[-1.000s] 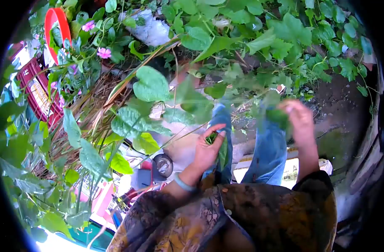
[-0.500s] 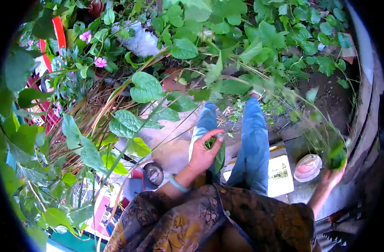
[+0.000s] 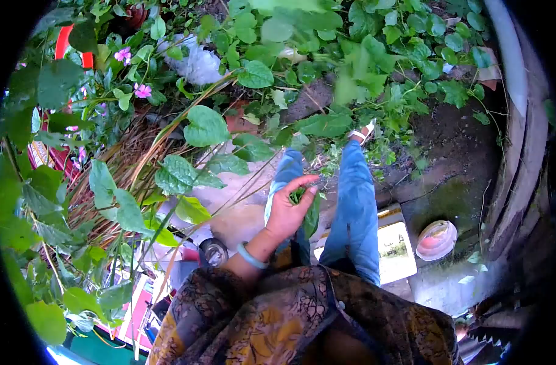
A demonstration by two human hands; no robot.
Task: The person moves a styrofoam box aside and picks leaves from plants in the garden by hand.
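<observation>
My left hand (image 3: 288,213), with a pale bracelet (image 3: 251,258) at the wrist, is in front of my legs. Its fingers curl around green leaves (image 3: 312,217), while thumb and forefinger tips stay a little apart. Low at the right edge, only a small patch of my right hand (image 3: 461,330) shows; its fingers cannot be made out. A few loose green leaves (image 3: 466,280) appear above it. Leafy vines (image 3: 206,126) hang close in front, left of my left hand.
A white rectangular container (image 3: 398,252) and a pinkish round bowl (image 3: 436,240) are on the ground at right. Dry stalks (image 3: 122,152) and pink flowers (image 3: 143,90) fill the left. Dense foliage lies ahead; a curved grey trunk-like border (image 3: 524,140) runs along the right.
My right hand has dropped from beside the bowl toward the lower right edge. The long leafy stem stretched across the right is gone from there. My left hand keeps its curled hold.
</observation>
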